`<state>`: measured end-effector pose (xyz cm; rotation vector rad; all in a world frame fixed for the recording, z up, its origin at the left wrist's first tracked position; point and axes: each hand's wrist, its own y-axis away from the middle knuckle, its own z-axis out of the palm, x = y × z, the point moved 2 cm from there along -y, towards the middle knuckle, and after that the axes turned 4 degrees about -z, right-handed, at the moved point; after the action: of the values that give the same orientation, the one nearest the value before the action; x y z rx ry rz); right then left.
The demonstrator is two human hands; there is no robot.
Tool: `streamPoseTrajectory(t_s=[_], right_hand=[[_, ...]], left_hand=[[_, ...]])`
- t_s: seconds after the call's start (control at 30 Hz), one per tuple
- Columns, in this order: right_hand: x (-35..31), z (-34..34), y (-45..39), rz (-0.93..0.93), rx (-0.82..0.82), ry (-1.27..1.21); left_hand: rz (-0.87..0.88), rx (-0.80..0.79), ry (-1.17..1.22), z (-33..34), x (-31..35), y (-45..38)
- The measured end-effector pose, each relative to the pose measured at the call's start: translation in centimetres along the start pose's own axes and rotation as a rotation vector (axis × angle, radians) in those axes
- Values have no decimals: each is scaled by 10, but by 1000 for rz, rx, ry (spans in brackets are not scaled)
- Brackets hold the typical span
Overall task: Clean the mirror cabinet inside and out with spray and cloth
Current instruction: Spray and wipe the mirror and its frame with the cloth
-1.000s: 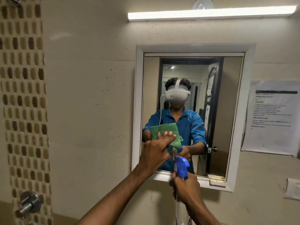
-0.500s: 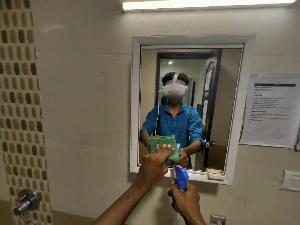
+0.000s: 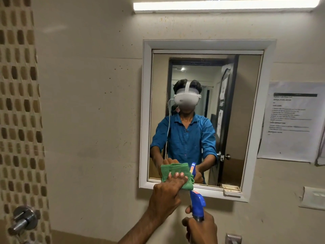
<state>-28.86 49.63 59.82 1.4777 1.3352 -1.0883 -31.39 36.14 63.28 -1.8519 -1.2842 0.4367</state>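
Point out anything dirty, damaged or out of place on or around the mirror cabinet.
The wall left of the mirror cabinet is peppered with small dark specks. The mirror shows brownish grime along its bottom edge, and the latch at its lower right corner looks discoloured. Nothing looks askew.

The mirror point(image 3: 198, 81) is glossy glass in a smooth white painted frame point(image 3: 146, 110). The green cloth point(image 3: 173, 170) looks soft and matt. The spray bottle point(image 3: 197, 202) head is shiny blue plastic. The wall point(image 3: 91, 103) is matt and speckled, the sheet point(image 3: 288, 122) plain paper, the tap fitting point(image 3: 22, 220) polished metal.
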Motion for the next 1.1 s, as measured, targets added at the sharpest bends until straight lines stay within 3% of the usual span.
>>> streamPoseTrajectory(t_s=[0.17, 0.3, 0.37, 0.5, 0.63, 0.7, 0.77, 0.9, 1.1], right_hand=[[3, -6, -4, -88, -69, 15], [-13, -17, 2, -120, 57, -12], [-26, -28, 8, -211, 119, -54], [-68, -36, 4, -299, 63, -100], [-115, -34, -4, -423, 29, -193], [-139, -31, -7, -463, 11, -256], [-160, -27, -10, -471, -33, -352], [-189, -18, -13, -494, -127, -409], [-225, 2, -13, -545, -214, -253]], left_hand=[[30, -79, -85, -5, 1, 2], [1, -80, -140, -31, 1, -15], [-90, 41, -125, -59, 1, -36], [-245, 429, -103, -141, 5, -111], [-8, 859, -72, -226, 23, -198], [145, 972, -118, -249, 27, -231], [227, 896, -192, -248, 19, -250], [185, 414, -257, -201, -18, -240], [139, 458, -95, -196, -26, -231]])
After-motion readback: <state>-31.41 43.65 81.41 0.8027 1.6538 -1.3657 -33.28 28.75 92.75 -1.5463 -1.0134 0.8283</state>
